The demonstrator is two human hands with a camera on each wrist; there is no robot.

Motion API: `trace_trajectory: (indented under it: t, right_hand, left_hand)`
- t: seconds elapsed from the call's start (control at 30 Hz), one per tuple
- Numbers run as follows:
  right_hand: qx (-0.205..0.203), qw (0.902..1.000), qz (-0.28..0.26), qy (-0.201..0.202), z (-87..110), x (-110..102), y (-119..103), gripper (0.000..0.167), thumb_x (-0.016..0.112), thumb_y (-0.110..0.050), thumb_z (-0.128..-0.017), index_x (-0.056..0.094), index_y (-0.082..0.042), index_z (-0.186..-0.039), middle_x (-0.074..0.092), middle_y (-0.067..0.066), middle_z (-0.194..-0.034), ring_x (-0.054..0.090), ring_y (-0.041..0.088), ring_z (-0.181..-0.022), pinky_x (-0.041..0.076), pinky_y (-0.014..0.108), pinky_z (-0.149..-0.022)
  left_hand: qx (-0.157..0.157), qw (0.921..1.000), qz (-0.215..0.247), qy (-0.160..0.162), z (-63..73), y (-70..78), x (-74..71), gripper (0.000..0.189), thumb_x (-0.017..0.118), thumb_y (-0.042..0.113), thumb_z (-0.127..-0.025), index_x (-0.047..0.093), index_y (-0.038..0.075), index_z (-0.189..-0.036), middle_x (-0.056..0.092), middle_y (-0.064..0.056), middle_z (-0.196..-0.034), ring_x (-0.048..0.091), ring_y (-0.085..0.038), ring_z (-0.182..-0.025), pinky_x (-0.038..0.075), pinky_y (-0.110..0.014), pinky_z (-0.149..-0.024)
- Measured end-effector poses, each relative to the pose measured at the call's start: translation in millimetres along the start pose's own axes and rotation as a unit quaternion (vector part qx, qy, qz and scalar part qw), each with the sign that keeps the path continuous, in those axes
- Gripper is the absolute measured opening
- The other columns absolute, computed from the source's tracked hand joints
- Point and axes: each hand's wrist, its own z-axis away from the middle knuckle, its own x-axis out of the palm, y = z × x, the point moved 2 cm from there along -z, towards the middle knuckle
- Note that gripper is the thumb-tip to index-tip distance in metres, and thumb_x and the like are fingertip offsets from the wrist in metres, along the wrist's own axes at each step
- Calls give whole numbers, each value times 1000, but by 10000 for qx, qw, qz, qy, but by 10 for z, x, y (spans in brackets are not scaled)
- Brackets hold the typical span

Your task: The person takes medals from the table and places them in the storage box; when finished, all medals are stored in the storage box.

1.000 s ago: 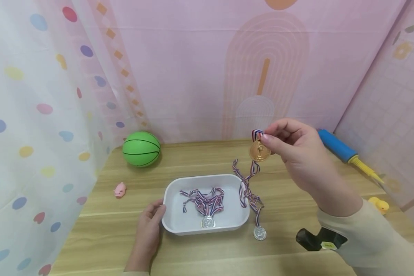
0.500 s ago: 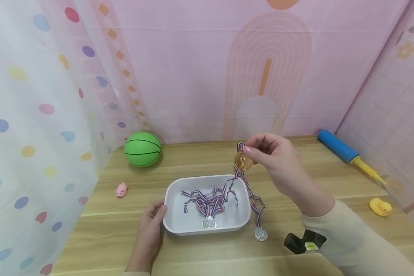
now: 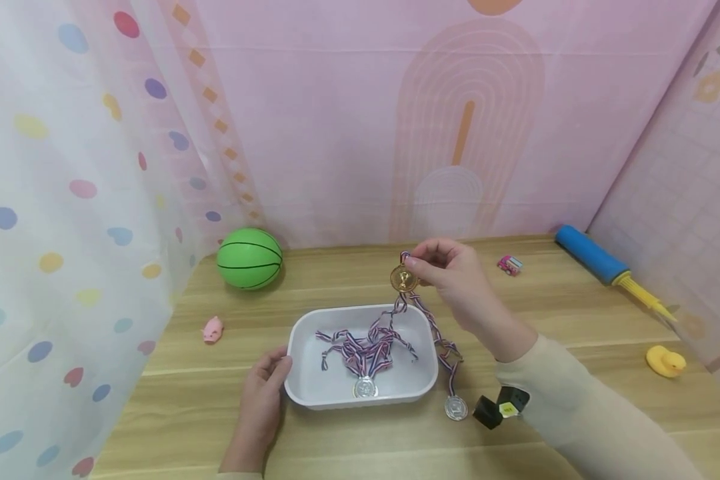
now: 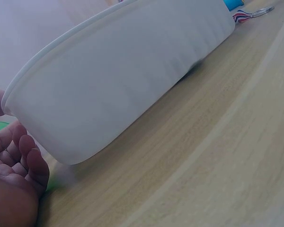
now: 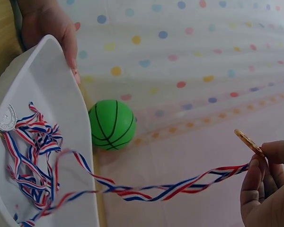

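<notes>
My right hand point(image 3: 444, 270) pinches a gold medal point(image 3: 404, 279) at its top, above the right back part of a white plastic tub point(image 3: 303, 397). The medal's striped ribbon point(image 5: 165, 191) hangs down into the tub. Inside the tub lie a silver medal point(image 3: 365, 387) and a heap of red, white and blue ribbon point(image 5: 40, 135). My left hand point(image 3: 264, 393) holds the tub's left rim, with the thumb at the rim and the fingers curled against the outside. A second silver medal point(image 3: 456, 407) lies on the table right of the tub, its ribbon stretching up behind it.
A green ball point(image 3: 249, 259) and a pink pig toy point(image 3: 213, 330) are at the left. To the right stand a small pink toy vehicle point(image 3: 509, 265), a blue and yellow pump point(image 3: 594, 257) and a yellow duck point(image 3: 665, 361). Patterned curtains point(image 3: 330, 133) border the table.
My right hand has moved left and down with the gold medal, from right of the tub to over it. More of its ribbon now lies in the tub. The left hand stays put.
</notes>
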Motion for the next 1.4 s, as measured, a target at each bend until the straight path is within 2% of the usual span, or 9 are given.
trace_trajectory:
  t: [0.17, 0.47, 0.67, 0.8, 0.97, 1.03, 1.23, 1.4]
  right_hand:
    - [5, 10000, 8, 15, -27, 49, 77, 10, 69, -4, -87, 62, 0, -92, 62, 2, -84, 56, 13, -75, 54, 25, -69]
    - [345, 9992, -44, -200, 31, 181, 197, 9, 71, -7, -86, 64, -3, -91, 62, 3, -85, 55, 14, -75, 50, 23, -65]
    - [516, 9969, 166, -577, 87, 315, 279, 13, 70, -5, -86, 64, 1, -95, 65, 7, -89, 59, 18, -80, 53, 26, -71]
    - [784, 9930, 173, -869, 108, 414, 395, 13, 71, -4, -85, 64, 0, -94, 66, 7, -91, 59, 17, -79, 52, 26, -70]
    - [1116, 9852, 524, -1191, 133, 520, 551, 13, 73, -7, -84, 66, -4, -94, 65, 4, -86, 57, 15, -75, 51, 26, -66]
    - [1192, 9827, 580, -1295, 132, 558, 601, 13, 73, -8, -84, 66, -4, -94, 64, 4, -85, 57, 15, -73, 52, 28, -65]
    - [1294, 9792, 521, -1475, 80, 671, 708, 13, 73, -7, -84, 65, -3, -95, 65, 6, -86, 61, 15, -76, 57, 42, -77]
    - [1421, 9762, 588, -1531, 20, 752, 764, 13, 72, -9, -85, 65, -5, -96, 65, 7, -91, 61, 16, -81, 55, 45, -82]
  left_hand:
    - [16, 9999, -101, -5, 15, 9, 4, 34, 55, 14, -98, 52, -6, -125, 57, -22, -120, 57, -16, -103, 50, -20, -86]
    - [140, 9998, -164, -40, 30, 21, -3, 34, 56, 16, -98, 53, -6, -124, 57, -22, -120, 58, -19, -103, 51, -21, -86]
    - [98, 9999, -114, -56, 32, 17, -11, 32, 55, 14, -98, 53, -5, -124, 57, -22, -121, 58, -19, -104, 51, -22, -87]
    - [38, 9999, -136, -70, 38, 22, -9, 33, 55, 15, -98, 53, -4, -124, 56, -21, -121, 58, -18, -103, 51, -22, -87]
    - [32, 9998, -189, -87, 36, 19, -6, 34, 55, 16, -98, 52, -4, -125, 56, -22, -122, 57, -19, -104, 50, -21, -87]
    - [15, 9997, -206, -88, 35, 16, -5, 34, 55, 17, -98, 52, -4, -125, 55, -22, -123, 57, -19, -105, 50, -21, -87]
    - [-20, 9997, -225, -102, 33, 12, -4, 35, 54, 18, -99, 52, -3, -126, 55, -21, -124, 56, -18, -105, 51, -21, -87]
    - [10, 9995, -305, -89, 32, 15, 7, 35, 54, 18, -98, 52, -4, -126, 56, -21, -124, 57, -17, -104, 51, -21, -86]
